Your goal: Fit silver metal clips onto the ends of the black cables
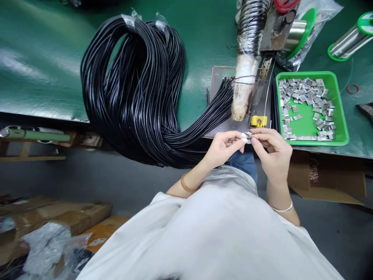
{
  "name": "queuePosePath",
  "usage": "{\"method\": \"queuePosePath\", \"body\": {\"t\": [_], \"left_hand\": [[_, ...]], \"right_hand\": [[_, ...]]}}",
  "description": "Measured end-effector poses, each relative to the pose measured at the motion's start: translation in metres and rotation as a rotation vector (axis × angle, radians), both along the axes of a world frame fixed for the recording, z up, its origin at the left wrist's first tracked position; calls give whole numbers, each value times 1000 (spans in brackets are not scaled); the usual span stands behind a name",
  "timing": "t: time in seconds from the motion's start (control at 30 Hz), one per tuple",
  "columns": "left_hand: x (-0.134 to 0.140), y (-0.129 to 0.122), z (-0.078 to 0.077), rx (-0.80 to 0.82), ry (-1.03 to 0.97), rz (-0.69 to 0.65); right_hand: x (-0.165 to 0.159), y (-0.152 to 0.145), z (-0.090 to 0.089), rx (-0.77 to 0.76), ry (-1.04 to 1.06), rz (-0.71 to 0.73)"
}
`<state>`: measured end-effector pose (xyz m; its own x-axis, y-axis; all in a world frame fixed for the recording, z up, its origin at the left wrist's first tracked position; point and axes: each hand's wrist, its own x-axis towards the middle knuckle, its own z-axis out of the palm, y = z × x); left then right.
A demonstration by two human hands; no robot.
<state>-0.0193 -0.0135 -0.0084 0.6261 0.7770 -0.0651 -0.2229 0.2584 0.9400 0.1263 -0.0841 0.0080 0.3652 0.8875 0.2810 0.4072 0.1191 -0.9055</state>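
Both of my hands meet near the table's front edge, fingertips almost touching. My left hand [226,146] pinches one side of a small silver metal connector [248,134], and a bit of white material covers its fingertips. From the other side, my right hand [271,149] grips the same connector between thumb and fingers. The fingers hide most of the part, so its exact shape is unclear. Just beyond the hands sits a yellow block [259,121] under a thin solder wire [267,93]. Right of them, a green tray [344,120] holds many similar metal connectors [307,91].
A big bundle of black cables [140,89] covers the left-centre table, its ends lying on a dark board [218,77]. A plastic-wrapped tube [244,77] and a metal stand [275,31] rise beyond the hands. A solder spool [349,41] stands far right. Below is an open cardboard box [335,190].
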Motion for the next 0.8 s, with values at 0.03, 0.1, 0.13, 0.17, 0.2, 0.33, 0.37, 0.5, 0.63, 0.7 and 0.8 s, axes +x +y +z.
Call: {"method": "queuePosePath", "body": {"t": [0.03, 0.1, 0.13, 0.17, 0.2, 0.33, 0.37, 0.5, 0.63, 0.7, 0.8], "left_hand": [[0, 0, -1, 4, -3, 1], [-1, 0, -2, 15, 6, 0], [-1, 0, -2, 21, 17, -2], [-1, 0, -3, 29, 32, -6], [-1, 0, -3, 39, 47, -11], [-1, -3, -2, 94, 83, -19], [0, -5, -2, 131, 95, 5], [-2, -11, -4, 535, 191, 178], [-3, -14, -7, 813, 193, 225], [-3, -14, -5, 722, 218, 205], [-2, -13, -2, 404, 230, 162]], "right_hand": [[0, 0, -1, 1, 13, 4], [0, 1, -1, 5, 19, 5], [0, 0, -1, 4, 13, 4], [0, 0, 0, 4, 0, 3], [0, -1, 1, 6, -19, 3], [1, -3, 2, 23, -105, -7], [2, -4, 1, 19, -90, -5], [10, -2, -6, -51, 181, 126], [13, -1, -8, -86, 331, 227], [9, -1, -5, -49, 241, 121], [2, -3, 1, 34, 5, -126]]}}
